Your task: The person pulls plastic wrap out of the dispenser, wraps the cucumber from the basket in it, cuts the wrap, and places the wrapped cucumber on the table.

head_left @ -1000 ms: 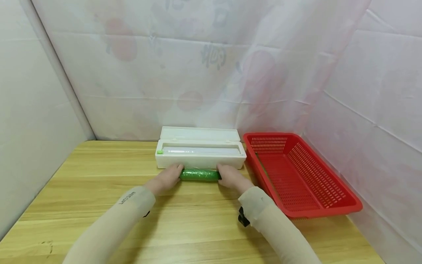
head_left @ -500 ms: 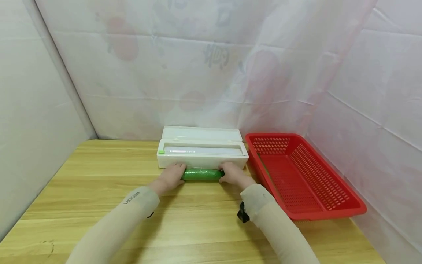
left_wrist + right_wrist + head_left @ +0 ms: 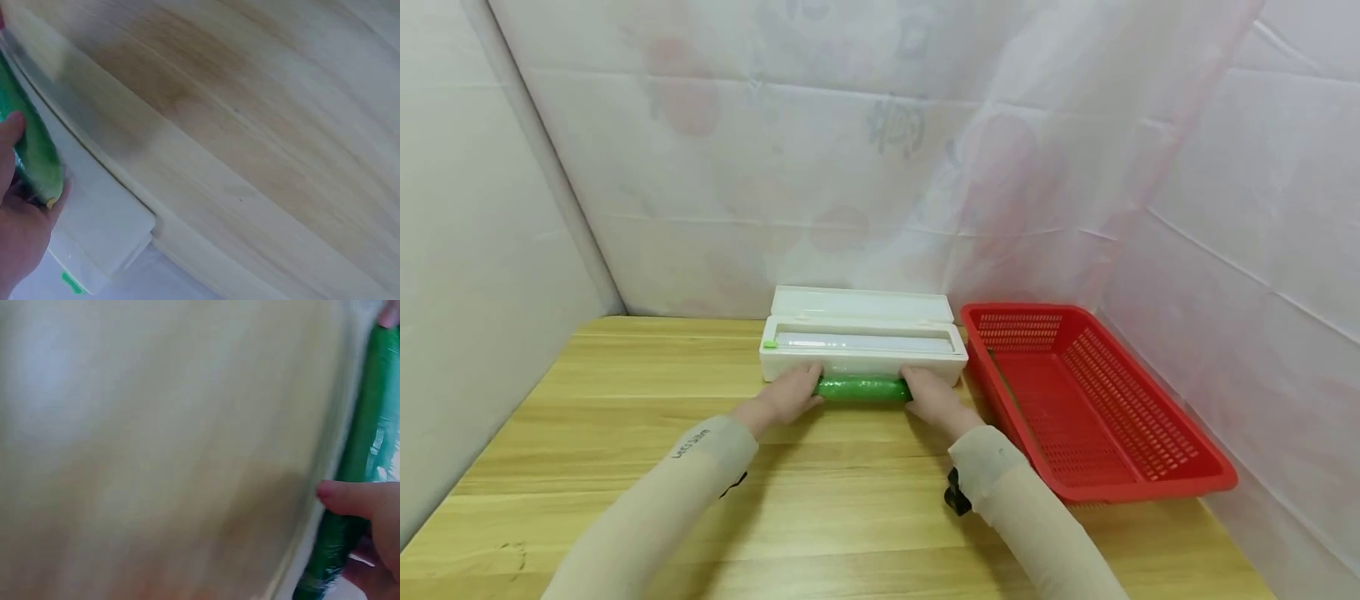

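Note:
A green cucumber (image 3: 862,388) with shiny cling film round it lies crosswise before the white cling film box (image 3: 863,365). My left hand (image 3: 788,395) grips its left end, thumb on the near side. At the other end, my right hand (image 3: 936,402) holds it with the fingers over the far side. The left wrist view shows the cucumber's pale tip (image 3: 52,201) beside the palm. In the right wrist view, film glistens on the cucumber (image 3: 359,450) and the thumb crosses it. A film roll (image 3: 865,342) sits in the box, whose lid (image 3: 863,303) is raised behind.
A red plastic basket (image 3: 1138,492) stands on the right of the wooden table (image 3: 850,517), with a thin green strip (image 3: 1011,392) inside its left wall. A green slider (image 3: 769,344) sits at the box's left corner. White curtains (image 3: 850,167) enclose the back and sides.
Both hands have moved the cucumber slightly forward, so it now overlaps the box's front more in the head view. The head view has shifted a little.

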Demonstrator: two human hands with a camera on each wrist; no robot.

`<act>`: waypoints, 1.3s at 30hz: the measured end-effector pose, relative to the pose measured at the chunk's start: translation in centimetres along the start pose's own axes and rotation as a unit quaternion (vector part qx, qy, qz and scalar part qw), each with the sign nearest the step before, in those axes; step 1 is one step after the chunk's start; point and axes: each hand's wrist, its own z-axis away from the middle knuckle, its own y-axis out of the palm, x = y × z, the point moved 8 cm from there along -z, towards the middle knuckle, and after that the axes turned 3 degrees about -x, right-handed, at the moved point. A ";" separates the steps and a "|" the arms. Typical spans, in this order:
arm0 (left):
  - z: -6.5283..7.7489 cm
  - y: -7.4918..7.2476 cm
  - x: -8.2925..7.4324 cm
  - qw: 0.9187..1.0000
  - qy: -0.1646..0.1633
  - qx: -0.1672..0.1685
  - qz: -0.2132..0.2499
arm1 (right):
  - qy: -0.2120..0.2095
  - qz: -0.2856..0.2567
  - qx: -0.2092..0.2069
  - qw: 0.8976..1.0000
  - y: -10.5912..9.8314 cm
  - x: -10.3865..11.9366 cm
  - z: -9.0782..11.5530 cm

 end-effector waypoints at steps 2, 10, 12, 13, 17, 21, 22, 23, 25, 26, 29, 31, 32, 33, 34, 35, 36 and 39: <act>0.1 -0.1 -0.2 1.000 0.006 -0.006 -0.029 | 0.008 -0.018 -0.001 1.000 -0.3 -0.2 -0.1; 0.0 -0.3 -0.3 0.997 0.011 -0.043 -0.068 | 0.014 -0.030 0.030 0.999 -0.3 -0.7 -0.2; -0.1 -0.4 -0.1 0.998 -0.005 -0.042 -0.052 | 0.005 -0.012 0.022 1.000 -0.3 -0.6 -0.1; -0.2 -0.4 0.0 0.998 -0.011 -0.038 -0.049 | -0.002 -0.004 0.014 1.000 -0.4 -0.5 -0.1; -0.3 -0.6 0.3 0.999 -0.028 -0.022 -0.036 | -0.039 0.039 -0.043 0.998 -0.5 0.2 0.4; -0.3 -0.8 0.4 0.999 -0.031 -0.012 -0.021 | -0.078 0.114 -0.122 0.983 -1.0 1.1 0.9; -0.3 -0.8 0.3 0.999 -0.028 -0.014 -0.022 | -0.085 0.134 -0.139 0.977 -1.2 1.3 0.9; -0.4 -0.9 0.3 0.999 -0.024 -0.017 -0.029 | -0.091 0.151 -0.155 0.972 -1.4 1.5 1.0; -0.4 -1.0 0.0 0.998 -0.010 -0.024 -0.056 | -0.096 0.175 -0.171 0.965 -1.7 1.7 0.9; -0.4 -1.0 -0.1 0.996 0.002 -0.032 -0.079 | -0.098 0.182 -0.170 0.963 -1.8 1.8 0.8; -0.4 -0.9 -0.7 0.988 0.024 -0.051 -0.145 | -0.100 0.175 -0.154 0.967 -2.1 1.9 0.6; -0.4 -0.9 -1.1 0.982 0.033 -0.062 -0.178 | -0.099 0.163 -0.141 0.971 -2.2 1.8 0.6; -0.4 -0.9 -1.3 0.979 0.034 -0.065 -0.190 | -0.098 0.157 -0.137 0.973 -2.2 1.8 0.5; -0.5 -0.9 -1.4 0.977 0.033 -0.065 -0.199 | -0.097 0.153 -0.134 0.974 -2.3 1.7 0.5; -0.5 -0.9 -1.6 0.977 0.031 -0.062 -0.203 | -0.095 0.149 -0.131 0.975 -2.3 1.6 0.4; -0.5 -0.9 -1.6 0.976 0.029 -0.060 -0.209 | -0.094 0.145 -0.128 0.977 -2.4 1.6 0.3; -0.6 -0.8 -1.6 0.973 0.027 -0.056 -0.221 | -0.091 0.144 -0.121 0.978 -2.3 1.5 0.2; -0.6 -0.7 -1.6 0.969 0.026 -0.047 -0.241 | -0.086 0.138 -0.103 0.981 -2.3 1.5 -0.2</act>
